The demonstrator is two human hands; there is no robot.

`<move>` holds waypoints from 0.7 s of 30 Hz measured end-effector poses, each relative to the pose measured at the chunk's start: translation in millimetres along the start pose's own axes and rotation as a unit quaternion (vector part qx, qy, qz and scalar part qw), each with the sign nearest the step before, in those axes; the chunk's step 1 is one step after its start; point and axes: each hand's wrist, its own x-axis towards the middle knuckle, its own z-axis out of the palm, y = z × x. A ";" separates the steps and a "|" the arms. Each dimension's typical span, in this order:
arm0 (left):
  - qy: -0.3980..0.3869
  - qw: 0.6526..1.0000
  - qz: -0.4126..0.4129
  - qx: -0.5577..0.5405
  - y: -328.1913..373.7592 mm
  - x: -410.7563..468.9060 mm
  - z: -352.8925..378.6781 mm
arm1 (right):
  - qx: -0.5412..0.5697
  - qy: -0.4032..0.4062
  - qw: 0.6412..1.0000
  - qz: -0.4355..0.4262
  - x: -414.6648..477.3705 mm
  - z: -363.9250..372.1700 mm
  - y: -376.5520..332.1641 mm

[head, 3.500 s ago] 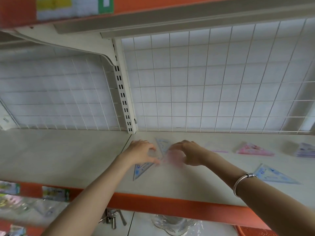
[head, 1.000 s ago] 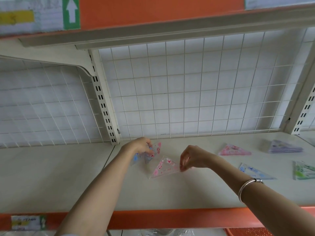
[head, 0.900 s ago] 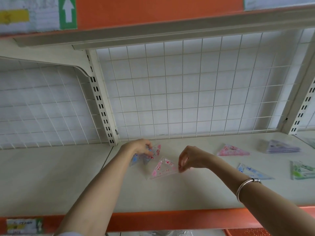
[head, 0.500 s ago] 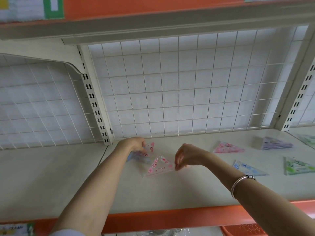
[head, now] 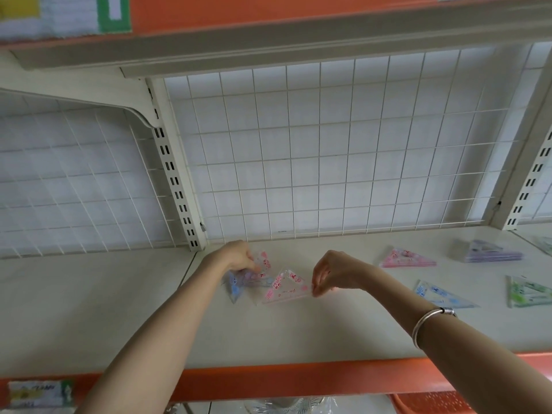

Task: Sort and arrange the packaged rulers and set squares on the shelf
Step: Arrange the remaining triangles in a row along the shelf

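Pink-printed set-square packet, clear and flat, lies mid-shelf, its right corner pinched by the right hand. Just left, the left hand grips a blue-and-pink bunch. Sorting seems about half done: a pink packet, purple stack, blue packet and green packet lie ungathered at the right.

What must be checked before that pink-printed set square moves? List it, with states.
1. Right hand grip on the pink-printed set square: ok, pinching its right corner.
2. Left hand holds the blue and pink packets: ok.
3. Number of packets in it: cannot tell.
4. Pink pile lies apart on the shelf: ok.
5. Set square lifted clear of the shelf: cannot tell.
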 end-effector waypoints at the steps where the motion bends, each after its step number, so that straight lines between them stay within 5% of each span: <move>1: -0.001 1.000 0.000 -0.001 -1.2 -1.0 -0.1 | 0.000 0.000 1.000 0.000 -0.1 -0.1 0.0; 9: -0.005 0.999 -0.028 0.034 2.5 -15.8 3.2 | 0.006 0.006 1.000 -0.004 -2.5 0.1 -0.8; 15: -0.035 0.998 -0.028 -0.039 3.6 -26.5 7.4 | 0.009 0.010 1.000 -0.007 -4.3 1.5 -0.8; 21: 0.029 0.988 0.028 -0.146 4.1 -34.6 25.7 | 0.027 0.027 0.999 -0.010 -8.6 2.2 -0.6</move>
